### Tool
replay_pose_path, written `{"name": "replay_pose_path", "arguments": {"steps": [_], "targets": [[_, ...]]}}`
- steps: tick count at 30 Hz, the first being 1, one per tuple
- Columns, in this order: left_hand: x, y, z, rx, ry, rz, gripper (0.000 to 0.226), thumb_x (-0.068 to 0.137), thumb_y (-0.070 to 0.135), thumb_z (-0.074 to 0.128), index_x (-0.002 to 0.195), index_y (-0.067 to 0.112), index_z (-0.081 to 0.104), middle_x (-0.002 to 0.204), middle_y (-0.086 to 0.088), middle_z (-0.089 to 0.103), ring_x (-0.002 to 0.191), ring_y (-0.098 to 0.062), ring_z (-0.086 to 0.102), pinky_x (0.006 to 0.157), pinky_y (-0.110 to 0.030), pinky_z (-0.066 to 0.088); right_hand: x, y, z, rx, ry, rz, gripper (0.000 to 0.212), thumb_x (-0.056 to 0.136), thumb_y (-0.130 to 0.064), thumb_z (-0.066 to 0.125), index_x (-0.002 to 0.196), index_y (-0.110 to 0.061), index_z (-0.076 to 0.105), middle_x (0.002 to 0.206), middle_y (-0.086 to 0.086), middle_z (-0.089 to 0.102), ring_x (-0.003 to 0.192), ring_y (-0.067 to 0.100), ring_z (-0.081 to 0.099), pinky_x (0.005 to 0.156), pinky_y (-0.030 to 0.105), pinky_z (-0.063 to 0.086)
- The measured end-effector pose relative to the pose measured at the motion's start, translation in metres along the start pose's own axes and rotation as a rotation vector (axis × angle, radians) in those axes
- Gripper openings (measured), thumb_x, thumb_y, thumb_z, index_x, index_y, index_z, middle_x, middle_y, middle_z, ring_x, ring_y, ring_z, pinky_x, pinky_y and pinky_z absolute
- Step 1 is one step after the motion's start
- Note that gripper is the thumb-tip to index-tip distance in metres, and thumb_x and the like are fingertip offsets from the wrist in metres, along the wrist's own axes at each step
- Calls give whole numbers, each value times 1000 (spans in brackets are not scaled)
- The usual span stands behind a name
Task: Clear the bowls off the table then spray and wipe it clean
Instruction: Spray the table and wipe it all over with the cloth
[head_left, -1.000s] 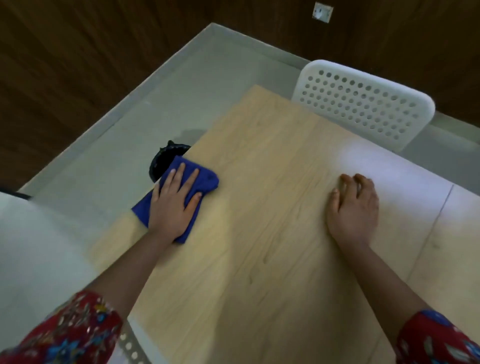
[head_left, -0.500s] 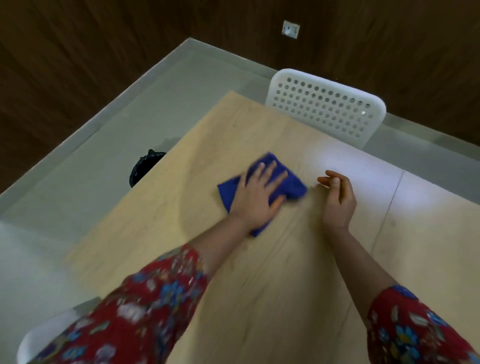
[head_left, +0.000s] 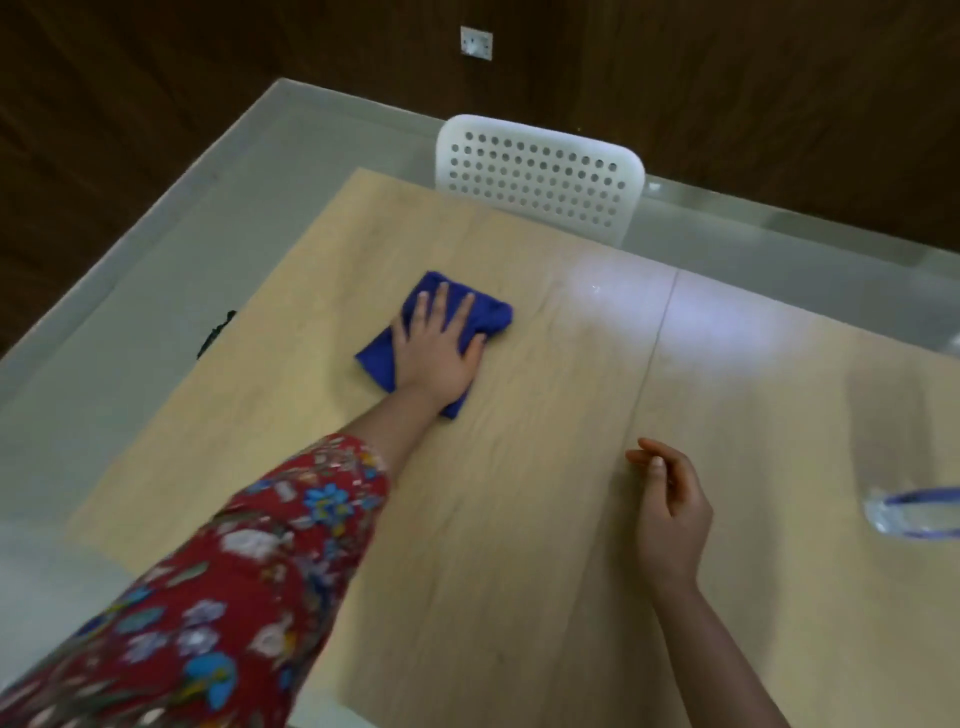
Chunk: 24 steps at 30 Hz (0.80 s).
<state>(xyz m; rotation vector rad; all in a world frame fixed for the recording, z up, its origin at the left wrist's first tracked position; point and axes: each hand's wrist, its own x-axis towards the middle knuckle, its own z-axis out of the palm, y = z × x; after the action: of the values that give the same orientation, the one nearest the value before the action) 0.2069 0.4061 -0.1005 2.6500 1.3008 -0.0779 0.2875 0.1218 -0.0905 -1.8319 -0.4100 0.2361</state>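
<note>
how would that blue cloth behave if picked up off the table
Probably floppy: the blue cloth is bunched and creased under the left hand. Likely light, being thin fabric. It should slide rather than roll on the smooth table.

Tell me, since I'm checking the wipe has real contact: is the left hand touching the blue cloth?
Touching. The head view shows the left hand lying flat on the blue cloth, fingers spread over it, pressing it onto the table.
</note>
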Motion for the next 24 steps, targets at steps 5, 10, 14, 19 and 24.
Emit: {"name": "replay_pose_path", "arguments": {"steps": [5,10,14,19,24], "targets": [[-96,106,28,19,-56,424,64,92,61,28,152,39,17,162,3,7,149,-22,5,117,-52,8,-7,10,-23,28,37,26,23,98,-1,45,104,-12,64,82,-10,67,80,0,62,78,16,47],[-206,14,29,41,-97,606,64,91,64,32,151,43,17,162,9,6,149,-15,5,114,-45,10,-36,17,-44,7,80,68,23,98,-6,44,106,-14,64,82,-5,67,81,8,64,82,27,50],[-181,-67,13,95,-59,118,64,93,62,22,152,40,11,163,6,2,149,-19,6,115,-53,17,-53,19,-47,-60,-27,51,23,95,-10,46,105,-16,66,92,1,68,92,14,65,87,35,52],[-106,-1,12,-13,3,-235,66,96,59,21,154,33,5,163,-1,-3,149,-24,-1,116,-57,8,-58,13,-61,-71,-78,22,26,95,1,49,102,-18,65,90,0,69,88,7,65,83,16,48],[-117,114,29,6,-46,64,66,95,60,27,153,36,6,163,1,-3,149,-24,0,114,-56,7,-64,25,-105,-125,-21,71,27,95,1,48,101,-18,66,93,-4,69,90,3,65,83,15,47]]}}
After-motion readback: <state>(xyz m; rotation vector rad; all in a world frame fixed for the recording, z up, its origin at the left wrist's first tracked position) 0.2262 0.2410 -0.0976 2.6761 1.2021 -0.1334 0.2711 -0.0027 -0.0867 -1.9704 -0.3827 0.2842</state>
